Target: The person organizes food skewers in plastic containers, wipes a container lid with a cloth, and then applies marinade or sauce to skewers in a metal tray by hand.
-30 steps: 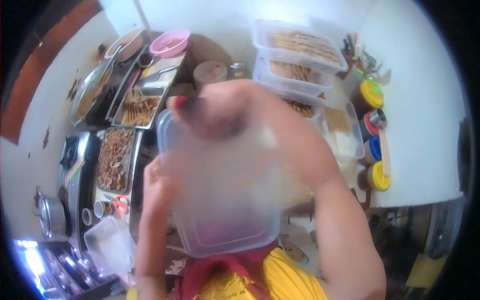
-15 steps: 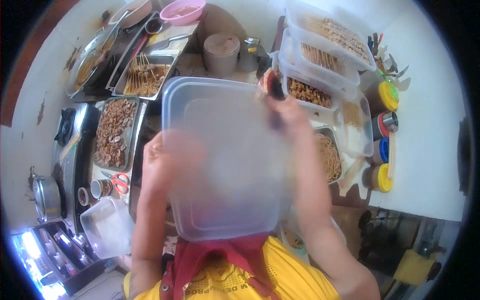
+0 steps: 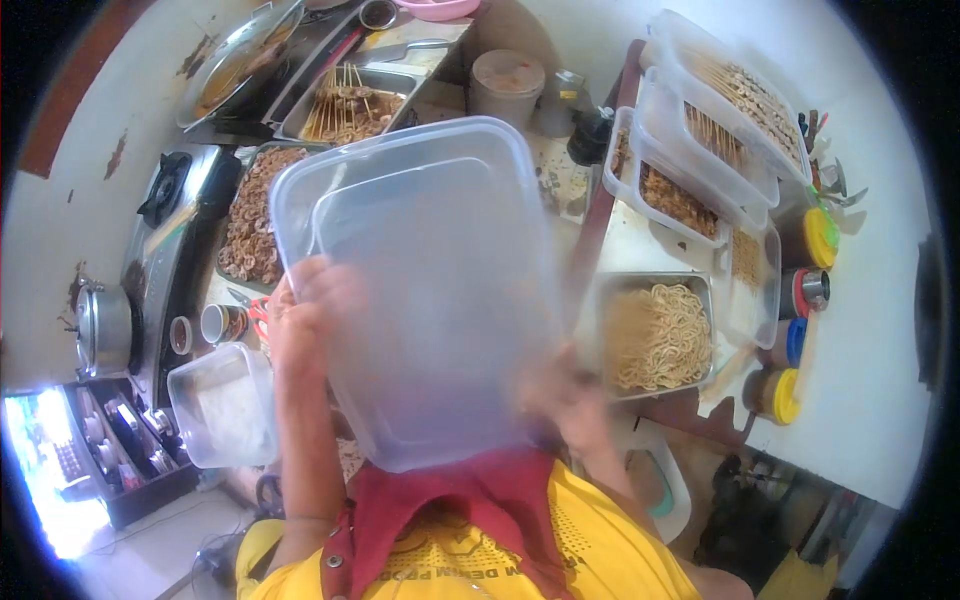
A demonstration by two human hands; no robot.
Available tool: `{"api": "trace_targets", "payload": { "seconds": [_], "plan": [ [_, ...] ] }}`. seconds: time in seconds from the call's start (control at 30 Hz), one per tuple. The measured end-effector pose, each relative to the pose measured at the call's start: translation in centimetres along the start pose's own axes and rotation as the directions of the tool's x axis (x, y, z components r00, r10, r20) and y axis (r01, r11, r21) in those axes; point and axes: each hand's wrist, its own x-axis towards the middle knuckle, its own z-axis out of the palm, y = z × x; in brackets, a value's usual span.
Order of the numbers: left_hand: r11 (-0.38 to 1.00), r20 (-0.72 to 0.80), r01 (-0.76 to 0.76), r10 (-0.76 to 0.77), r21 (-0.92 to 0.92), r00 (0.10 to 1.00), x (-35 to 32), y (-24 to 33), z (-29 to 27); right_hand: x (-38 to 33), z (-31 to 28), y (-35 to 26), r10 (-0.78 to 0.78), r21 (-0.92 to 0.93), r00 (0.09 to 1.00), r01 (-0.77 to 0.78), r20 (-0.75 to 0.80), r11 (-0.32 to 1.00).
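Observation:
My left hand [image 3: 308, 300] grips the left edge of a large rectangular translucent plastic lid [image 3: 430, 250]. The thumb shows at the rim, and the fingers blur through the plastic. The lid is tilted up in front of my chest, with rounded corners and a raised inner outline. At its lower right edge is my right hand [image 3: 570, 400], smeared by motion. Its fingers are not clear, and I cannot make out whether it holds anything now. To the right, a metal tray [image 3: 712, 325] holds pale noodle-like strands [image 3: 675, 335].
Stacked translucent boxes [image 3: 735, 170] of skewered food stand at the right, beside jars with coloured lids [image 3: 785, 395]. On the left are a tray of meat pieces [image 3: 250, 225], a tray of skewers [image 3: 345, 100], an open plastic box [image 3: 225, 405], a lidded pot [image 3: 103, 330] and a stove burner [image 3: 165, 190].
My right hand has come down from the lid's upper right corner, where it held something red and black, to its lower right. The lid has tilted. The view has shifted, uncovering the tray of strands.

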Motion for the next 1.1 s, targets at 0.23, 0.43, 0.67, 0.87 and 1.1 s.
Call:
{"api": "trace_targets", "payload": {
  "seconds": [0.23,0.43,0.67,0.87,1.1],
  "plan": [
    [0.968,-0.258,-0.162,0.109,-0.193,0.960,3.2,-1.5,2.7,6.6,7.0,-2.7,0.129,0.525,0.952,0.037,-0.276,0.850],
    [0.932,-0.293,-0.238,0.156,-0.272,0.943,6.1,-2.1,6.8,7.0,10.9,2.7,0.004,0.544,0.980,0.106,-0.197,0.832],
    [0.658,0.479,-0.499,0.231,0.565,0.847,10.5,-2.5,-3.0,10.5,-2.7,-13.9,-0.068,-0.139,0.998,0.069,0.012,0.988],
    [0.934,0.113,-0.141,0.109,0.329,0.988,10.7,-10.2,5.2,17.3,6.9,-7.3,-0.214,0.284,0.671,0.551,-0.710,0.785],
    [0.987,0.199,0.061,-0.031,-0.148,0.980,4.2,-11.9,1.6,12.2,4.3,-2.6,-0.097,-0.416,0.994,0.112,0.057,0.902]
  ]
}}
